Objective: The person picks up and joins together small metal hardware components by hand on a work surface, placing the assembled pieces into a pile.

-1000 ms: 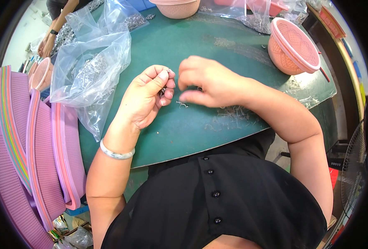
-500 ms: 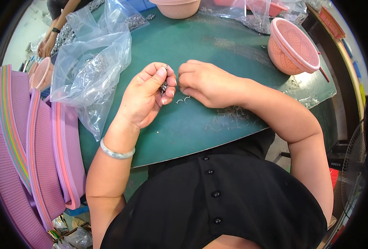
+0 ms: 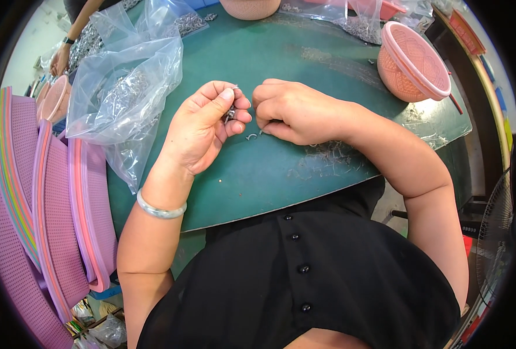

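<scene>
My left hand (image 3: 202,128), with a pale bangle (image 3: 160,210) on the wrist, is closed around several small dark-silver metal pieces (image 3: 230,113). The tip of one piece shows above its thumb. Close beside it, my right hand (image 3: 295,111) is curled with its fingers pressed together and its fingertips down by the table. What those fingers hold, if anything, is hidden. A small curved metal piece (image 3: 251,136) lies on the green tabletop (image 3: 240,180) just below and between the hands. Another small bit shows right at the right hand's fingertips.
A clear plastic bag of metal pieces (image 3: 124,96) lies at left, beside stacked purple baskets (image 3: 54,192). A pink basket (image 3: 412,64) stands at far right, another pink basket (image 3: 251,7) at the back. A co-worker's hand (image 3: 60,58) reaches over metal pieces at far left.
The right hand's fingertips have come down over one of the two curved pieces on the table, now mostly covered. The left hand keeps its pieces and has barely moved.
</scene>
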Available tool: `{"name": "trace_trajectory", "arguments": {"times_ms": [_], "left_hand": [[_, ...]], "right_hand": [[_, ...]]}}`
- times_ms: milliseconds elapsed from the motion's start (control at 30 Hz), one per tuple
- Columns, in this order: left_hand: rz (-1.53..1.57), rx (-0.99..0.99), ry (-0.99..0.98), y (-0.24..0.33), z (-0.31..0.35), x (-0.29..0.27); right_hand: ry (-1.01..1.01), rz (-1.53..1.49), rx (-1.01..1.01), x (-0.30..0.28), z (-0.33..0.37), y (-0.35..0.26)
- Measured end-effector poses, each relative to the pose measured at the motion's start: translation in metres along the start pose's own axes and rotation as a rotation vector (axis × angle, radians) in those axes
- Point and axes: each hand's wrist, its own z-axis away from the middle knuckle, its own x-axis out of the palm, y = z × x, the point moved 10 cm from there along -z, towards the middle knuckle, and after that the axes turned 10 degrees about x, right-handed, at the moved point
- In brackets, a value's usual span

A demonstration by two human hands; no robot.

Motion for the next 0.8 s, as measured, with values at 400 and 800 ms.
{"name": "trace_trajectory", "arguments": {"times_ms": [400,800], "left_hand": [[-0.053,-0.016,-0.029,-0.003,0.000,0.001],[-0.301,0.063,-0.015,0.001,-0.001,0.002]], "right_hand": [[0.329,-0.288,0.156,-0.044,0.002,0.011],[0.358,-0.396,0.150,-0.046,0.003,0.010]]}}
